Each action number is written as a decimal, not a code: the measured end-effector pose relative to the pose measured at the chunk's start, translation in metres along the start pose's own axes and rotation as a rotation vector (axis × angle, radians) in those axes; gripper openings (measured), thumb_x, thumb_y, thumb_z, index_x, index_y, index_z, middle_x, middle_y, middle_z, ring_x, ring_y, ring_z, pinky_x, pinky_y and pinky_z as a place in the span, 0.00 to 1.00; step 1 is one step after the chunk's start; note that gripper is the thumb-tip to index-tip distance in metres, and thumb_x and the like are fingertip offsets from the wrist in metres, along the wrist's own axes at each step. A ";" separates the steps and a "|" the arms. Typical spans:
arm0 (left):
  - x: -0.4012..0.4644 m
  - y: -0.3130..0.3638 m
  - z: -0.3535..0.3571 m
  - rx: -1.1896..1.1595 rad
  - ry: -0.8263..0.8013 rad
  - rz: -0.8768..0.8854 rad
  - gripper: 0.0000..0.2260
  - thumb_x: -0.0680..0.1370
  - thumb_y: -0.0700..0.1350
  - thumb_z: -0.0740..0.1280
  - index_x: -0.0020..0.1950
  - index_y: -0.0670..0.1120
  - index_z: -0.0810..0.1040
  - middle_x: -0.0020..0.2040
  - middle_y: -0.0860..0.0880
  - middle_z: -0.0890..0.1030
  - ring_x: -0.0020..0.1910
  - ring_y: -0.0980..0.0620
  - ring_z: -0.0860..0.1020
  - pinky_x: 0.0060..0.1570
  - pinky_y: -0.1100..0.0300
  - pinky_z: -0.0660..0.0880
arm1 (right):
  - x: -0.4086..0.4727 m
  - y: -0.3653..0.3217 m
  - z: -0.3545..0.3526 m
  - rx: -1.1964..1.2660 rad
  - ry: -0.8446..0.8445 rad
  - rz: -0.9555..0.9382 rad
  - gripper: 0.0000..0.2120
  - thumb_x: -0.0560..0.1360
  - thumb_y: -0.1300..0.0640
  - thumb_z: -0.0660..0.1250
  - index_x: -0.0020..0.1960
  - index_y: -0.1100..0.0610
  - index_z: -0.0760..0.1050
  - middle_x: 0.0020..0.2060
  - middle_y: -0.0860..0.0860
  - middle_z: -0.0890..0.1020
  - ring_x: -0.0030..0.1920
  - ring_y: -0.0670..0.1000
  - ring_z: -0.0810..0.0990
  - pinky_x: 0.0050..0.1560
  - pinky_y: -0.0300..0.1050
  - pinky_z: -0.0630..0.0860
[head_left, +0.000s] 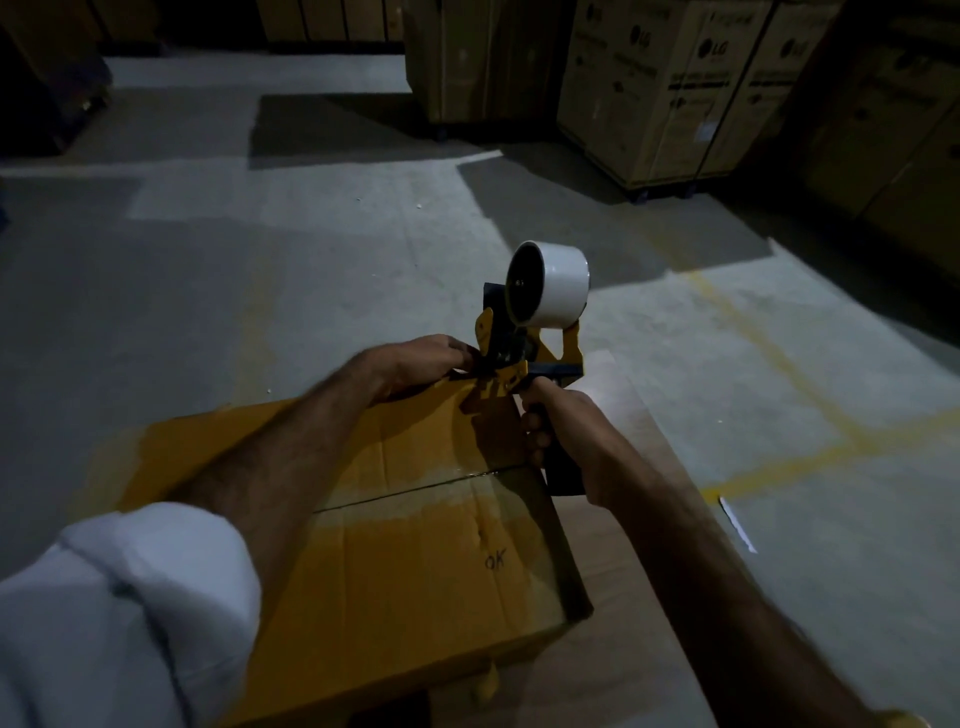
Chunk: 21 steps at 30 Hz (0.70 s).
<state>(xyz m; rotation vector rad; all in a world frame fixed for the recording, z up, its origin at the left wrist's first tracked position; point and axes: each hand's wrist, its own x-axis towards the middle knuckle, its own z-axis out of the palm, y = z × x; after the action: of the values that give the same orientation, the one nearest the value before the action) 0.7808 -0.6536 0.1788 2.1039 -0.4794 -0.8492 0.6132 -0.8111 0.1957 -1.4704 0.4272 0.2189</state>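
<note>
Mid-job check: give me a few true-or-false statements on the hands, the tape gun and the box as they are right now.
1. The right hand grips the black handle of the yellow tape dispenser. True.
2. The dispenser carries a brown roll. False: it carries a white roll of tape.
3. The left hand lies flat on the floor. False: its fingers hold the dispenser's front end, above the box's far edge.
4. The brown cardboard box below the hands bears a handwritten "OK". True.
5. Tall printed cartons stand at the far right. True.
</note>
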 end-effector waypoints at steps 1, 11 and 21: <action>-0.001 -0.001 -0.001 -0.003 -0.014 0.001 0.12 0.86 0.43 0.61 0.52 0.55 0.83 0.60 0.51 0.84 0.60 0.50 0.81 0.62 0.54 0.76 | -0.001 0.001 -0.001 -0.005 0.002 -0.001 0.13 0.83 0.50 0.62 0.41 0.53 0.70 0.27 0.44 0.70 0.26 0.43 0.68 0.27 0.36 0.68; -0.004 -0.003 -0.003 -0.002 -0.142 0.007 0.10 0.84 0.43 0.65 0.63 0.51 0.81 0.63 0.55 0.80 0.64 0.56 0.76 0.63 0.63 0.69 | -0.010 0.001 0.001 -0.009 0.020 0.018 0.12 0.82 0.51 0.63 0.40 0.52 0.70 0.27 0.44 0.70 0.26 0.43 0.68 0.27 0.37 0.69; 0.002 -0.014 -0.001 -0.024 -0.069 0.028 0.13 0.85 0.37 0.61 0.67 0.44 0.80 0.60 0.49 0.82 0.53 0.59 0.80 0.53 0.68 0.75 | -0.022 0.002 0.014 -0.060 0.073 -0.009 0.12 0.84 0.51 0.62 0.42 0.52 0.70 0.27 0.43 0.71 0.25 0.41 0.69 0.29 0.37 0.68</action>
<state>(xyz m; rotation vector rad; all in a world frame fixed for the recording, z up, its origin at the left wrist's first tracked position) 0.7838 -0.6461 0.1673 2.0470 -0.5308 -0.9096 0.5941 -0.7945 0.2033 -1.5426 0.4767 0.1725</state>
